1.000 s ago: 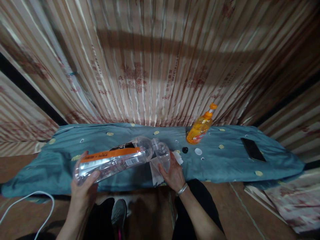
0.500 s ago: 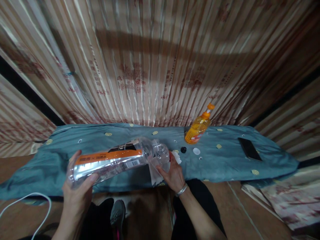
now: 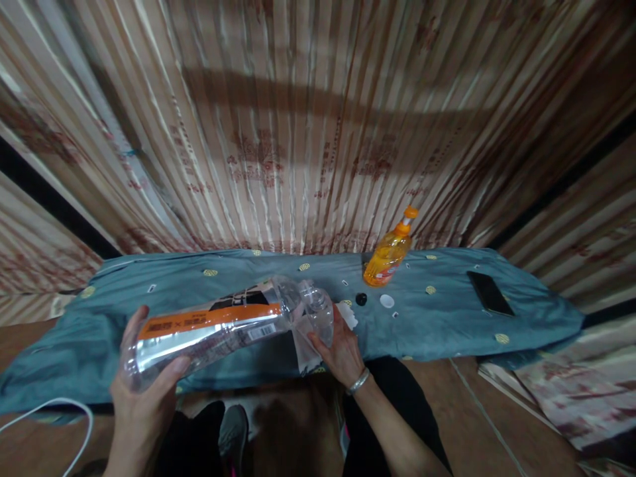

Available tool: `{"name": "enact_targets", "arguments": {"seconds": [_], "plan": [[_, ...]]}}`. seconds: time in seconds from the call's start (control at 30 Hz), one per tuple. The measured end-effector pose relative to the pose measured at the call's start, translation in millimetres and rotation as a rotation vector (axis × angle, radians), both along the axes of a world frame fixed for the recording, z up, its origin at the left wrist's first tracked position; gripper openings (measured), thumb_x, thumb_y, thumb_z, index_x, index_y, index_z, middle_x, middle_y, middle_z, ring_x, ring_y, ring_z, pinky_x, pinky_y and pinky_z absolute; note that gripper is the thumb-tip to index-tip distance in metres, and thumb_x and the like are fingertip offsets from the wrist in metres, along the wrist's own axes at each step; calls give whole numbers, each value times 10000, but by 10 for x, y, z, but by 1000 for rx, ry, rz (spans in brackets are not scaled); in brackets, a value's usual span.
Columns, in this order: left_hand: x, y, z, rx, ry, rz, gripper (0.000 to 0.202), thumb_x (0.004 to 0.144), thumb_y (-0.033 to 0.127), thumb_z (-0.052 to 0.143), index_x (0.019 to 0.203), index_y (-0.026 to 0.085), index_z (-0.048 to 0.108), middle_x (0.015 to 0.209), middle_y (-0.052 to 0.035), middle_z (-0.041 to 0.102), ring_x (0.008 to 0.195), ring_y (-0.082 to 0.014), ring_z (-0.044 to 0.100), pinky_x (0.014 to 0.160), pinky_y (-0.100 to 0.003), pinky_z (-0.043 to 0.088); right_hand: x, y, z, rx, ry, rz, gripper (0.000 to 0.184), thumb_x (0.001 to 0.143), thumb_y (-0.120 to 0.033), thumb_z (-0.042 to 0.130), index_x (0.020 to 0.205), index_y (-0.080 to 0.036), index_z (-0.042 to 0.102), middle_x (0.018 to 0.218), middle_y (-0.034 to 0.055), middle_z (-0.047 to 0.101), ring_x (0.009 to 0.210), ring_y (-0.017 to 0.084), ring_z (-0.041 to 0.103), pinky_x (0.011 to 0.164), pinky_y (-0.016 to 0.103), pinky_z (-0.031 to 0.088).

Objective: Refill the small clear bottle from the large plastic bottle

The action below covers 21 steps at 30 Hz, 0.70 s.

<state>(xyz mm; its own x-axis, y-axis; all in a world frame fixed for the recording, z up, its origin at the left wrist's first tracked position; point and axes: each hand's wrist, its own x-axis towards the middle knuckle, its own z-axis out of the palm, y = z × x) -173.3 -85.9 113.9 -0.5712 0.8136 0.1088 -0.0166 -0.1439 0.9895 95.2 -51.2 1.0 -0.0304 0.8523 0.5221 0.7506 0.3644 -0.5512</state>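
Observation:
A large clear plastic bottle (image 3: 209, 324) with an orange, black and silver label lies on a slant above the blue cloth. My left hand (image 3: 149, 391) is wrapped around its base end, at the lower left. At its other end, my right hand (image 3: 342, 348) grips a clear plastic piece (image 3: 322, 317) that has a bottle neck and looks like a cut bottle top. A white tissue (image 3: 305, 348) hangs between that piece and the bottle. Whether the bottle and the piece are joined, I cannot tell.
On the blue cloth (image 3: 447, 338) stand an orange pump-top bottle (image 3: 387, 258), a black cap (image 3: 361, 299), a white disc (image 3: 387, 301) and a black phone (image 3: 490, 293). Pleated curtains (image 3: 298, 132) hang behind. A white cable (image 3: 82, 411) curves at the lower left.
The view has shifted slightly. My left hand and the bottle's base have moved a little left and down. My right hand keeps its hold on the clear piece.

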Motion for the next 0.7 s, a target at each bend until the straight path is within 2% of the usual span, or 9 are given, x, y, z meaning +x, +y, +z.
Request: {"name": "enact_targets", "arguments": {"seconds": [0.1, 0.2, 0.43, 0.7], "plan": [[-16, 20, -29, 37, 4, 11, 1016, 349, 441, 872, 1295, 381, 509, 1063, 38, 586, 887, -162, 526, 958, -297, 440, -3, 2, 0, 2, -8, -3, 680, 914, -440, 495, 1443, -83, 258, 1272, 224, 577, 1168, 317, 586, 935, 505, 517], [-10, 34, -30, 25, 22, 41, 1026, 339, 445, 871, 1297, 366, 512, 1051, 29, 590, 853, -151, 540, 979, -339, 438, -2, 3, 8, 5, 0, 0, 667, 912, -424, 504, 1429, -71, 274, 1260, 232, 582, 1154, 320, 595, 920, 507, 528], [3, 22, 0, 10, 35, 54, 1065, 337, 481, 865, 1324, 356, 485, 1088, -7, 613, 971, -227, 577, 1090, -500, 317, 11, 2, 11, 29, 15, 18, 657, 905, -405, 516, 1420, -73, 279, 1273, 235, 578, 1171, 315, 587, 943, 476, 526], [48, 20, 68, 12, 59, 51, 1060, 362, 466, 862, 1339, 339, 470, 1155, -13, 626, 1103, -284, 576, 1100, -513, 313, 9, 7, 9, 24, 56, 37, 658, 891, -360, 547, 1424, -85, 278, 1285, 219, 574, 1185, 302, 579, 958, 459, 523]]}}
